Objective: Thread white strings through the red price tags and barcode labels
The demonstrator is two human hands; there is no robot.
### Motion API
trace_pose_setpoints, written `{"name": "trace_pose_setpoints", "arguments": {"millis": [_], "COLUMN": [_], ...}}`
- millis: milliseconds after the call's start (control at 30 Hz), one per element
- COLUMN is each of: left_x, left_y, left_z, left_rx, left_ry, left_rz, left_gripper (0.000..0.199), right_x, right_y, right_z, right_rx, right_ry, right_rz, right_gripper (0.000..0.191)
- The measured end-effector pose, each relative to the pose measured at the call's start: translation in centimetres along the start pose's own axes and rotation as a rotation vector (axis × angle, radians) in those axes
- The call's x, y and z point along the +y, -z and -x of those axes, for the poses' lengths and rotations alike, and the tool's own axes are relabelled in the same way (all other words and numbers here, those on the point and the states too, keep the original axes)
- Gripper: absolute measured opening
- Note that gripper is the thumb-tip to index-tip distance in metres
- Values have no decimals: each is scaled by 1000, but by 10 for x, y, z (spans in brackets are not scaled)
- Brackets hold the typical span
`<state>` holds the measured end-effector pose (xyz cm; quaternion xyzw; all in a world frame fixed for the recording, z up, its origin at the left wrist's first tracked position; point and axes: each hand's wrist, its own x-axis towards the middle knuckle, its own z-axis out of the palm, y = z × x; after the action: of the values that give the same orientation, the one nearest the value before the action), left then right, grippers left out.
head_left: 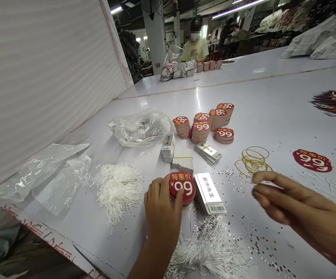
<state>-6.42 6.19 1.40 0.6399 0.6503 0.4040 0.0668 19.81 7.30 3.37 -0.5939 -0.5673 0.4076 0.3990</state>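
A stack of red round tags marked 99 (182,186) stands near the front, and my left hand (162,205) is wrapped round its left and front sides, thumb on the top tag. Just right of it lies a stack of white barcode tags (209,193). My right hand (275,195) hovers at the right, fingers bent together; whether anything is between them is hidden. Yellow rubber bands (253,159) lie just beyond it. A single red tag (312,160) is farther right. White strings (208,252) lie in front of the stacks.
More red tag stacks (200,130), banded white tags (208,152) and a clear bag (144,128) stand behind. Another string bundle (118,190) and plastic sheets (48,170) lie left. A person (195,48) is across the table (272,112).
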Motion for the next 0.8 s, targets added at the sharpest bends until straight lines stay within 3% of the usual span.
{"name": "trace_pose_setpoints", "arguments": {"millis": [100,233,500,633,800], "left_x": [8,21,20,17,27], "left_y": [6,21,28,30,34], "left_z": [-3,-7,-3,-1,3], "left_rx": [4,-114,-267,-356,-430], "left_ry": [148,332,588,592,599], "left_rz": [221,610,1019,981,1119], "left_gripper": [22,17,21,21,24], "right_x": [-8,-8,13,14,-8], "right_y": [-27,-50,-54,-45,-32], "right_z": [-18,-35,-59,-60,-46], "right_rx": [-164,-220,-421,-419,-235], "right_ry": [-33,-60,-80,-57,-17], "right_rz": [136,249,179,233,358], "right_gripper": [40,42,43,43,49]}}
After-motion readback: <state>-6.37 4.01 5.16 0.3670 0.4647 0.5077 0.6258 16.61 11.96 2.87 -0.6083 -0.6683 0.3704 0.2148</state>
